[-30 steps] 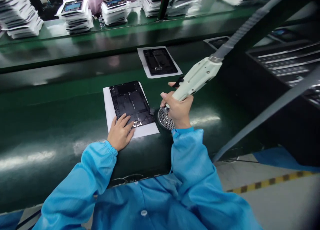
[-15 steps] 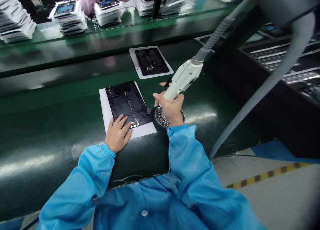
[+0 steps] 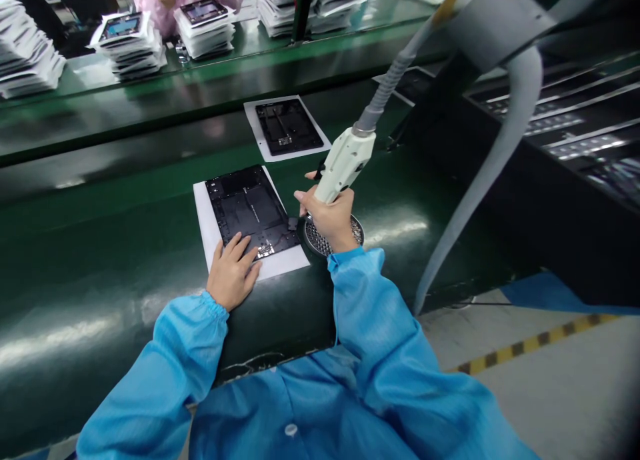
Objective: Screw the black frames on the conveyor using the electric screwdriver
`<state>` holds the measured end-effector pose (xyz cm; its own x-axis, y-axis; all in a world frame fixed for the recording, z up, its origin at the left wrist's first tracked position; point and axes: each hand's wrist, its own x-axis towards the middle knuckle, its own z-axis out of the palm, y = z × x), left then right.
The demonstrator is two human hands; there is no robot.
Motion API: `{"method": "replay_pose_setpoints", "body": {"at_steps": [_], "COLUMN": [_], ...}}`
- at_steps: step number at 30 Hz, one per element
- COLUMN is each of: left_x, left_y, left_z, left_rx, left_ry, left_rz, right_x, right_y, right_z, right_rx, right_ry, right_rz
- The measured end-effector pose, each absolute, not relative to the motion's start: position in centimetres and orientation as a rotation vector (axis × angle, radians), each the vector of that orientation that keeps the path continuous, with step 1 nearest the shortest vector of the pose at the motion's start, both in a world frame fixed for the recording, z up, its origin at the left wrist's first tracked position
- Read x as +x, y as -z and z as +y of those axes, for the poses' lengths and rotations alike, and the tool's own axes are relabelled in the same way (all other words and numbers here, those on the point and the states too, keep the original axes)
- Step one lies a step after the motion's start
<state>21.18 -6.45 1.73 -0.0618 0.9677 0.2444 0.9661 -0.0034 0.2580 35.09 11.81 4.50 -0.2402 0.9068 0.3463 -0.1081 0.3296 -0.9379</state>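
Observation:
My left hand (image 3: 233, 271) lies with fingers spread on the lower left edge of a black tablet housing (image 3: 250, 210), which rests on a white sheet (image 3: 204, 220). Wrapped round a white electric screwdriver (image 3: 349, 160) is my right hand (image 3: 333, 217), just right of that housing. The tool is tilted, with its grey ribbed hose running up to the right. Its tip is mostly hidden by my fingers. Below my right hand sits a round dish with a perforated metal top (image 3: 315, 239), partly covered by the hand.
Farther back on the green table (image 3: 100, 247) lies a second black housing (image 3: 290, 123) on white paper. A grey tube (image 3: 475, 200) hangs at right beside dark racks (image 3: 565, 133). Across the bench, a person in pink sleeves (image 3: 165, 3) is near stacks of white sheets (image 3: 130, 50).
The view has shifted slightly. My left hand stays on the housing and my right hand keeps its grip on the screwdriver. Across the bench, the other person's hands have moved off the stack.

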Motion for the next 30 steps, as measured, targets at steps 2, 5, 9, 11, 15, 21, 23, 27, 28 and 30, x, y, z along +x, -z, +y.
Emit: {"method": "replay_pose_setpoints", "body": {"at_steps": [2, 5, 9, 11, 15, 21, 23, 27, 28, 30], "left_x": [21.2, 21.1, 21.1, 21.2, 21.4, 21.7, 21.7, 21.7, 21.8, 21.8], "left_y": [-1.7, -1.8, -1.7, -1.7, -1.7, -1.8, -1.8, -1.8, -1.8, -1.8], "left_z": [-6.4, -6.4, -6.4, -6.4, -6.3, -6.2, -6.2, -6.2, -6.2, -6.1], "left_rx": [2.154, 2.171, 2.168, 2.161, 2.143, 2.098, 2.101, 2.091, 2.088, 2.078], "left_ry": [-0.563, -0.547, -0.565, -0.575, -0.576, -0.559, -0.544, -0.524, -0.521, -0.516], "left_rz": [2.218, 2.218, 2.217, 2.224, 2.233, 2.243, 2.242, 2.235, 2.232, 2.228], "right_x": [35.1, 35.0, 35.0, 35.1, 35.1, 32.1, 31.0, 30.2, 30.3, 30.4], "right_y": [-4.5, -4.6, -4.7, -5.0, -5.6, -5.5, -5.3, -4.7, -4.6, -4.3], "right_z": [11.8, 11.7, 11.6, 11.5, 10.5, 6.9, 6.0, 5.3, 5.3, 5.3], "right_rx": [-0.767, -0.771, -0.777, -0.769, -0.703, -0.589, -0.595, -0.620, -0.626, -0.641], "right_ry": [-1.156, -1.167, -1.158, -1.141, -1.103, -1.339, -1.394, -1.401, -1.397, -1.387], "right_rz": [-1.489, -1.481, -1.475, -1.466, -1.426, -1.496, -1.537, -1.571, -1.580, -1.603]}}
